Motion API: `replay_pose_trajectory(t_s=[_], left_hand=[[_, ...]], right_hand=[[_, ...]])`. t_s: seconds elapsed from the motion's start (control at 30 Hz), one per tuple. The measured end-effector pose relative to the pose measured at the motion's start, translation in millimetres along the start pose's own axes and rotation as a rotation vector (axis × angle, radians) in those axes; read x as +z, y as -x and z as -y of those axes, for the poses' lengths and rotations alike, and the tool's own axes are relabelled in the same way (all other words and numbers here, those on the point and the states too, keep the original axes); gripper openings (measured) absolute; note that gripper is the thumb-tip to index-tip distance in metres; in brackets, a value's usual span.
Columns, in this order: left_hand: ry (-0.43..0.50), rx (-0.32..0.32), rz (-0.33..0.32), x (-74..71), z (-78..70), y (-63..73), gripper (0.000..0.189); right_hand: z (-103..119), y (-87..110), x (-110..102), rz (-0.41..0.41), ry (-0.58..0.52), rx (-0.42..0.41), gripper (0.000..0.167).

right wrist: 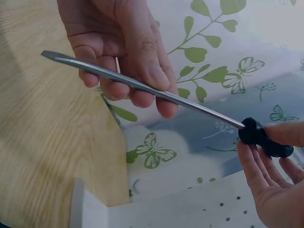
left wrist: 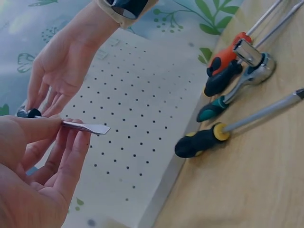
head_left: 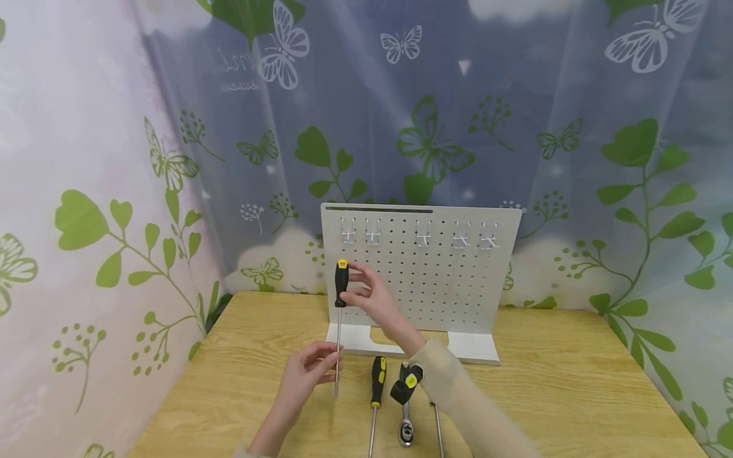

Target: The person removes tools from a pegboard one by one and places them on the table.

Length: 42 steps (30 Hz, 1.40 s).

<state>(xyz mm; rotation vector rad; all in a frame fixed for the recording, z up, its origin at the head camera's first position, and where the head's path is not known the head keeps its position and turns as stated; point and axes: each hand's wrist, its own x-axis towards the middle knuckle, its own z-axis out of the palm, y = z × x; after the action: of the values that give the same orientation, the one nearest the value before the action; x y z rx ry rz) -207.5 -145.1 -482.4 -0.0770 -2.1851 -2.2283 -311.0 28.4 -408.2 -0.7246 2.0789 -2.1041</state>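
Note:
Upright in the head view, a flathead screwdriver [head_left: 341,286] with a black handle and yellow end cap hangs in front of the pegboard's left side. My right hand [head_left: 375,302] holds it by the handle between thumb and fingers. Lower down, my left hand [head_left: 309,372] pinches the steel shaft between thumb and fingertips. The flat blade tip [left wrist: 99,128] sticks out beyond the left fingers in the left wrist view. From the right wrist view, the whole shaft [right wrist: 204,110] shows, running from the handle past the left thumb.
A white pegboard [head_left: 424,280] with several clear hooks [head_left: 423,234] stands on the wooden table [head_left: 269,324]. Before it lie a black-and-yellow screwdriver [head_left: 378,381], a ratchet wrench [head_left: 406,429], an orange-handled screwdriver [left wrist: 228,57] and a dark-handled one [left wrist: 222,78]. Patterned curtains hang behind.

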Motion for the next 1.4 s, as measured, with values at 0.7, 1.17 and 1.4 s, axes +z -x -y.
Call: replay_pose_trajectory(t_s=[0.7,1.17,1.4], left_hand=[[0.0,-0.12,0.097,-5.5,44.0,26.6,0.038],[-0.09,-0.131,0.146,-8.4,63.5,41.7,0.033],[-0.126,-0.141,0.151,-12.0,67.2,47.8,0.032]], right_hand=[[-61.1,23.9,3.2,0.06,0.03,0.115,0.072],[-93.0,32.5,4.2,0.075,0.238,0.193,0.07],[-94.3,34.3,6.5,0.106,0.292,0.219,0.067]])
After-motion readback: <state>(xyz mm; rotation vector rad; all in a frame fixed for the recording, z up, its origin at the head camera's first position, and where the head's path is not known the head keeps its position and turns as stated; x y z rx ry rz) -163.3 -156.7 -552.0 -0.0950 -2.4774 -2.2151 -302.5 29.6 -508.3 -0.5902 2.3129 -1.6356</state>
